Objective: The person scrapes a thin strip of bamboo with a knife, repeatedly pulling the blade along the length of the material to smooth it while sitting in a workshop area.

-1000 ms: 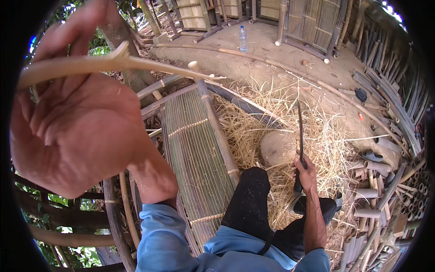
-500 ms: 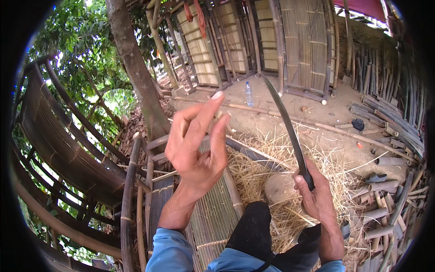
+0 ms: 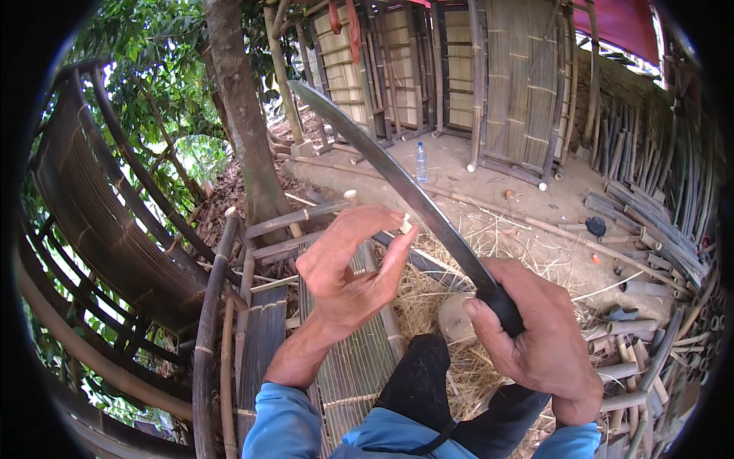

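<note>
My right hand is closed around the black handle of a machete. Its long dark blade slants up and to the left, the tip ending in front of the tree. Just left of the blade, my left hand pinches a small pale piece, perhaps of bamboo or wood, between thumb and fingers. The piece sits close to the blade's edge; whether the two touch I cannot tell. Below my hands stands a round chopping block, partly hidden by my knee and right hand.
A slatted bamboo bench lies under my left arm. Pale shavings surround the block. Cut bamboo lengths are heaped at right. Farther off stand a plastic bottle and bamboo panels. A tree trunk rises at far left.
The machete has come up and swung left, its blade now tilted across toward my left hand. My left hand has lowered and turned rightward with the small piece.
</note>
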The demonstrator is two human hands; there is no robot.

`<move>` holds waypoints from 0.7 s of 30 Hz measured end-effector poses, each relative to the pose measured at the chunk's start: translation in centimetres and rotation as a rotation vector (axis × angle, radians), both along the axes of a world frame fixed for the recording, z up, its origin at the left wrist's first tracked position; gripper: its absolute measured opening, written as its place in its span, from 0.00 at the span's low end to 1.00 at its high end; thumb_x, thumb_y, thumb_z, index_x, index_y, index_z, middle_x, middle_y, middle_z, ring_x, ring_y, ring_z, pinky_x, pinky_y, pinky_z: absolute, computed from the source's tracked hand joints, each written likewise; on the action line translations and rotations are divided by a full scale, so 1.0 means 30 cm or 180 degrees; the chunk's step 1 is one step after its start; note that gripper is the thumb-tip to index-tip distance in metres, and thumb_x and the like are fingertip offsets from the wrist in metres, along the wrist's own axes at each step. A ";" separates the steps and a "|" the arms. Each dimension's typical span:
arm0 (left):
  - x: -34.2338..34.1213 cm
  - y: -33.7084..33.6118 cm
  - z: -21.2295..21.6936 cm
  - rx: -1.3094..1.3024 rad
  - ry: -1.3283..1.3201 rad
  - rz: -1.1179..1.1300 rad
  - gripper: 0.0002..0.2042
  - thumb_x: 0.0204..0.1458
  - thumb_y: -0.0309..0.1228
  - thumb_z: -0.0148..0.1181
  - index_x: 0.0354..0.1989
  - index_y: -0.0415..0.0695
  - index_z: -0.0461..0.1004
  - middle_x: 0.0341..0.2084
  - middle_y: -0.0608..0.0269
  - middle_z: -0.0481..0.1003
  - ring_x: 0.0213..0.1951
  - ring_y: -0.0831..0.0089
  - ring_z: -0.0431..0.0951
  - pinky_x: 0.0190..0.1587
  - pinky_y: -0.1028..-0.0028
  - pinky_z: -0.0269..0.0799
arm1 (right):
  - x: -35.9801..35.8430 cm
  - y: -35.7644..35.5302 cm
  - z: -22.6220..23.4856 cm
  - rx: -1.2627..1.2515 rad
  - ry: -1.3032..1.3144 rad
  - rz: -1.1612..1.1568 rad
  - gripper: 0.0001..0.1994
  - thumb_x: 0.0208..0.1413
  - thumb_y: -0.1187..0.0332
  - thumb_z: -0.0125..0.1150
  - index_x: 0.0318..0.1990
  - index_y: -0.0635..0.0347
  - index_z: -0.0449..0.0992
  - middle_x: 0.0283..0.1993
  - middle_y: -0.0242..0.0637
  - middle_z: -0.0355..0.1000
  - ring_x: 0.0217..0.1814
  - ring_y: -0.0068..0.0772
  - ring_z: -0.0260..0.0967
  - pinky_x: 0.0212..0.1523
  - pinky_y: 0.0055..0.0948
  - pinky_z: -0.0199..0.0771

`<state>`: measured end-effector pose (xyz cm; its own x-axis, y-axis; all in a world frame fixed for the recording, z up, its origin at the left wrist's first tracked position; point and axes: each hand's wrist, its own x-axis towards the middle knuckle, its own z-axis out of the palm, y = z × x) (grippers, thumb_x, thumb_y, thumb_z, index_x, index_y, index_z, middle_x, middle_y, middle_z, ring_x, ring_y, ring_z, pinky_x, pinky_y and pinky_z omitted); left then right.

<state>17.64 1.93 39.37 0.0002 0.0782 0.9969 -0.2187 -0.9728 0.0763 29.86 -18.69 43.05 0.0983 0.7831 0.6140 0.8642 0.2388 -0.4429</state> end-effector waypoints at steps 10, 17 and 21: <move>-0.060 0.006 0.003 -0.0020 0.0126 -0.0103 0.12 0.43 0.15 0.72 0.37 0.33 0.79 0.32 0.52 0.82 0.35 0.63 0.84 0.38 0.71 0.79 | -0.036 0.050 0.006 -0.0135 -0.0196 0.0157 0.19 0.60 0.69 0.64 0.56 0.66 0.70 0.44 0.56 0.75 0.40 0.58 0.79 0.37 0.45 0.80; -0.068 0.008 0.000 -0.0032 0.0155 -0.0080 0.13 0.43 0.15 0.72 0.37 0.34 0.79 0.33 0.52 0.82 0.36 0.63 0.84 0.39 0.71 0.79 | -0.044 0.049 0.005 -0.0041 -0.0326 0.0200 0.19 0.60 0.69 0.65 0.56 0.66 0.70 0.43 0.55 0.75 0.36 0.58 0.79 0.34 0.44 0.80; -0.080 0.011 -0.010 -0.0067 0.0306 -0.0062 0.13 0.45 0.13 0.70 0.39 0.33 0.77 0.35 0.52 0.81 0.40 0.66 0.83 0.46 0.70 0.79 | -0.062 0.043 0.021 -0.0254 -0.0341 -0.0004 0.16 0.60 0.69 0.63 0.52 0.66 0.70 0.36 0.54 0.74 0.30 0.57 0.77 0.30 0.46 0.77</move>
